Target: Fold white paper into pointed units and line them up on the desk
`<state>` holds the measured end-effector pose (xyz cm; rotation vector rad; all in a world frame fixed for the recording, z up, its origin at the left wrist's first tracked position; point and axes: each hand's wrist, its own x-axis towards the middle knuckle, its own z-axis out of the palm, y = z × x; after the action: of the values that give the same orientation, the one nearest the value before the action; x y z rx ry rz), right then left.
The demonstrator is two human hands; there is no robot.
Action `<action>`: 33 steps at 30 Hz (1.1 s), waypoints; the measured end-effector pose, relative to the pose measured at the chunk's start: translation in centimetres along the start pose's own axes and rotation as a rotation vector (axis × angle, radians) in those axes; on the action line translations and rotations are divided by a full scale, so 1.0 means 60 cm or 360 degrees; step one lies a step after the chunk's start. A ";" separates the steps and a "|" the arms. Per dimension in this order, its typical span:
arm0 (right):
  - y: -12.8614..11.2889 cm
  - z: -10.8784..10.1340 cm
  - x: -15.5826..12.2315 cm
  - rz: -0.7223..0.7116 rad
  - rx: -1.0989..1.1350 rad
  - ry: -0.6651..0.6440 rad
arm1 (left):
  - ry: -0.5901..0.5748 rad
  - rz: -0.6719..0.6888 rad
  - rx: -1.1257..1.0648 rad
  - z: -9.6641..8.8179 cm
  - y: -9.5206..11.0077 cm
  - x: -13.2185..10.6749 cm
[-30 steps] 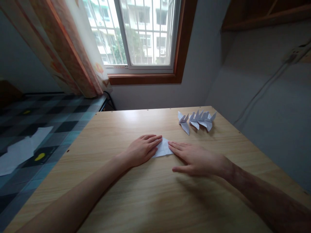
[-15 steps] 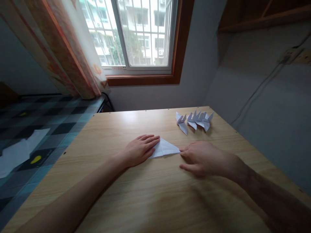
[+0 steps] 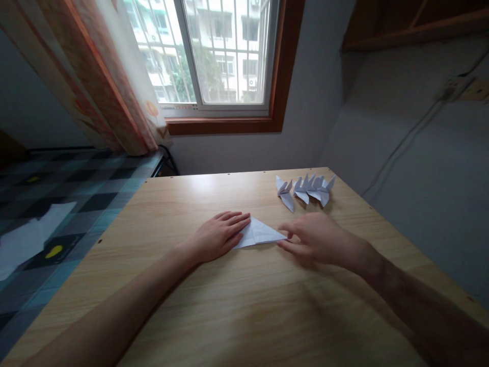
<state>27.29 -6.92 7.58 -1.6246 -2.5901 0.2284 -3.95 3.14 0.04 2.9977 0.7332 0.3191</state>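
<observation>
A white sheet of paper folded into a flat triangle [image 3: 263,232] lies on the wooden table [image 3: 183,306]. My left hand [image 3: 219,235] rests flat over its left part, fingers together and stretched out, pressing it to the tabletop. That side of the paper is hidden beneath the fingers. At the pointed right corner is my right hand [image 3: 315,237], its thumb by the lower edge and its bent forefinger above. A gap shows between thumb and forefinger, with the paper's tip reaching into it; the hand is slightly blurred.
Several folded white paper pieces [image 3: 311,189] with upright points stand in a row at the table's back right. To the left, loose paper sheets [image 3: 34,234] lie on a checked bedspread [image 3: 103,199]. Behind the table are a wall and a barred window [image 3: 229,56].
My right hand has shifted slightly up and left, its thumb moving in to the paper's right corner and its forefinger lifting. My left hand stays on the paper.
</observation>
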 end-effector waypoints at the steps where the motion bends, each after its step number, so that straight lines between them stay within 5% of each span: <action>1: 0.005 0.006 0.009 0.0014 0.0071 0.0087 | 0.0011 0.0004 -0.0001 0.000 0.000 0.000; 7: 0.034 0.067 0.055 0.0228 0.0856 0.0265 | 0.0079 0.0037 0.0029 0.002 0.002 -0.001; 17: 0.050 0.109 0.086 0.0567 0.2025 -0.0018 | 0.0077 0.0064 0.0097 -0.001 0.006 0.001; 21: 0.048 0.126 0.090 0.0455 0.2032 0.0033 | 0.0143 0.0070 0.0110 -0.006 0.009 0.001; 25: 0.028 0.125 0.088 0.0308 0.1945 0.0560 | 0.0355 -0.0079 -0.0002 -0.009 0.022 0.002; 29: -0.003 0.116 0.073 0.0014 0.1502 0.1107 | 0.0415 -0.0407 -0.0685 -0.020 0.047 0.009; 33: -0.025 0.120 0.057 -0.0384 0.1170 0.1148 | 0.0351 -0.0577 -0.1408 -0.029 0.067 0.024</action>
<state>23.46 -5.11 0.67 -0.8934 -1.8020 0.4171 -1.26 0.18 2.37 1.9843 0.8396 0.7265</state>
